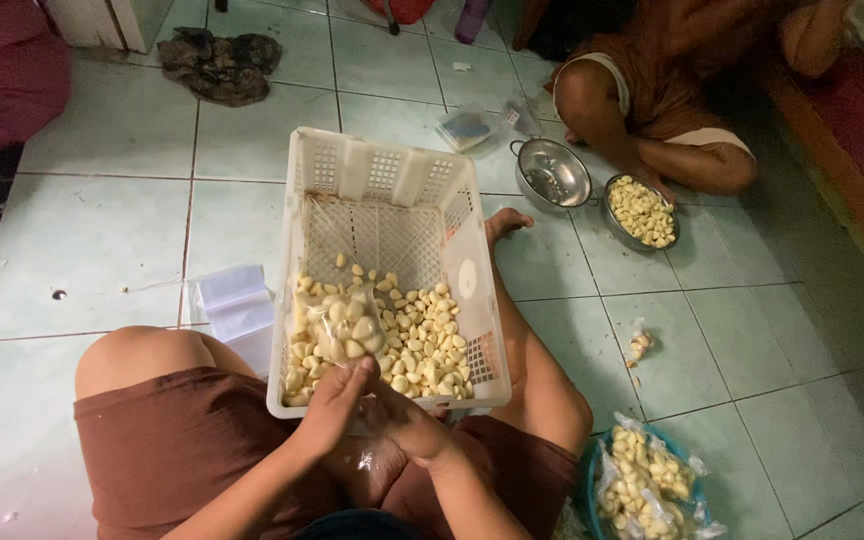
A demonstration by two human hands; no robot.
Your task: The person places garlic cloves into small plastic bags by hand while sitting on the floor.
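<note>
Both hands (372, 410) hold a clear garlic bag (340, 325) over the white crate (372, 170).

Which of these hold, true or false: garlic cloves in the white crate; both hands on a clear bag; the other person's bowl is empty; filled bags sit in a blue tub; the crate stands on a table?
1. The white crate holds peeled garlic cloves. True.
2. The left hand and right hand both grip a clear bag with cloves in it. True.
3. The metal bowl by the other person is empty. False: it is full of cloves; the strainer beside it looks empty.
4. Filled bags lie in a blue tub. True.
5. The crate stands on a table. False: it rests on the tiled floor, against the person's legs.
</note>
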